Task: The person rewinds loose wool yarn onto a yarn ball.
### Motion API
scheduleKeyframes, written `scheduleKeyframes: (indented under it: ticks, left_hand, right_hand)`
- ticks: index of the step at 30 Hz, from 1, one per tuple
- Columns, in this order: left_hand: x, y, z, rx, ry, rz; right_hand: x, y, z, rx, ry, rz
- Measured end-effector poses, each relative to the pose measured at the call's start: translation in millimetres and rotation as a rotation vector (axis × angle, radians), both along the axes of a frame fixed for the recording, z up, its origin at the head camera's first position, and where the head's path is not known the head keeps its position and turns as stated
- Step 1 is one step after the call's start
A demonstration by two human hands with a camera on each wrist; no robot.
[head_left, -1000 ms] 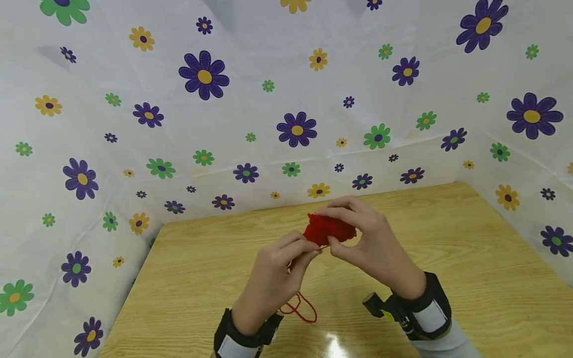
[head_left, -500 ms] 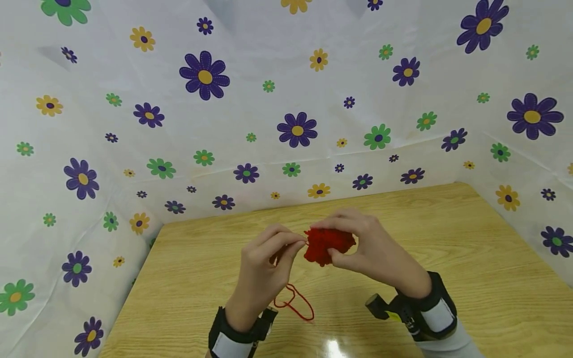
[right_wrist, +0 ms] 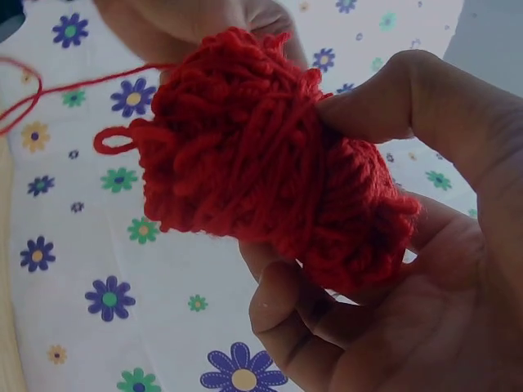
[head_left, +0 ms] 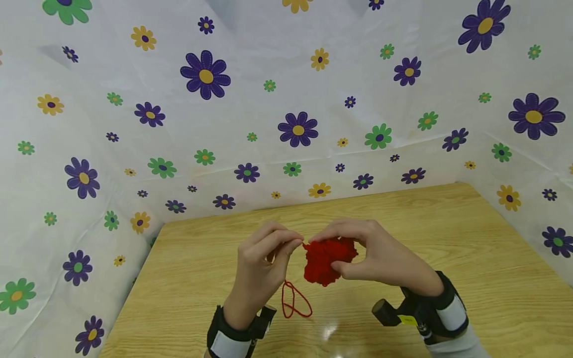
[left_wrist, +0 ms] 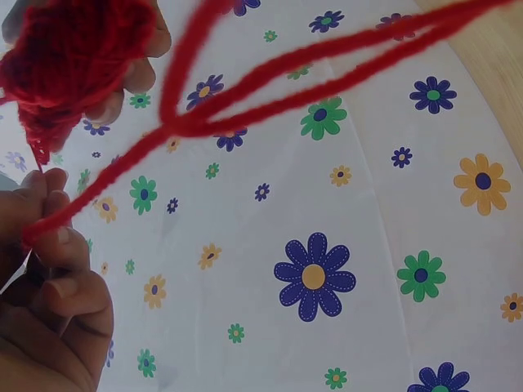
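A bundle of red yarn [head_left: 329, 261], wound in many loops, is held above the table in my right hand [head_left: 373, 251]. In the right wrist view, the thumb presses one side of the yarn bundle [right_wrist: 237, 147] and curled fingers support it from below. My left hand [head_left: 264, 266] is just left of the bundle, pinching a red yarn strand between thumb and fingertips. In the left wrist view, this yarn strand [left_wrist: 114, 167] runs out of the fingers into a loose loop. A thin, pale sliver shows below those fingers; its kind is unclear.
Below my hands is a light wooden table [head_left: 201, 278], with the loose yarn loop [head_left: 295, 301] hanging over it. A white cloth with printed flowers [head_left: 250, 99] encloses the back and sides. Each wrist wears a black strap [head_left: 447, 308] with a small camera.
My left hand has drawn leftward from the bundle's lower edge, still pinching the strand. My right hand has lowered slightly and turned the bundle, so more of its face shows.
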State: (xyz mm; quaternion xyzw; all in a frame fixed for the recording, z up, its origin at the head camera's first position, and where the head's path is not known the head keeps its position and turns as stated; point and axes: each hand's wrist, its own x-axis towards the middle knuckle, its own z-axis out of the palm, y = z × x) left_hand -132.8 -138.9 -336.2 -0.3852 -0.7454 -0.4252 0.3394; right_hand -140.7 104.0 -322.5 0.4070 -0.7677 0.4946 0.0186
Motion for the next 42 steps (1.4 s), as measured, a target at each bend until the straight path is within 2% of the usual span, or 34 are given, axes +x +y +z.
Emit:
scheduleKeyframes:
  ticks: [5,13,22,28,32,36,42]
  left_hand:
    - [0.9,1.5,-0.1,-0.002,-0.010,-0.018]
    - [3.1,5.3,-0.9,-0.002,-0.021,-0.059]
    - [2.9,5.1,-1.1,0.004,-0.032,-0.053]
    - [2.3,4.4,-0.3,0.022,-0.024,-0.059]
    - [2.5,5.2,0.2,0.026,-0.019,-0.063]
    - [2.7,4.9,-0.4,0.038,-0.018,-0.064]
    - [3.2,1.7,-1.1,0.066,-0.027,-0.041]
  right_hand:
    - [0.7,3,1.4,-0.048,-0.052,0.080]
    - [1.0,4,2.7,-0.096,-0.101,0.155]
    - [2.5,3,2.5,-0.125,-0.201,0.207]
    - [2.8,1,2.6,-0.183,-0.208,0.223]
    - [2.6,-1,2.9,-0.215,-0.175,0.223]
    - [2.4,-4,3.4,-0.250,-0.138,0.172]
    - [2.9,-9,5.1,-0.312,-0.157,-0.022]
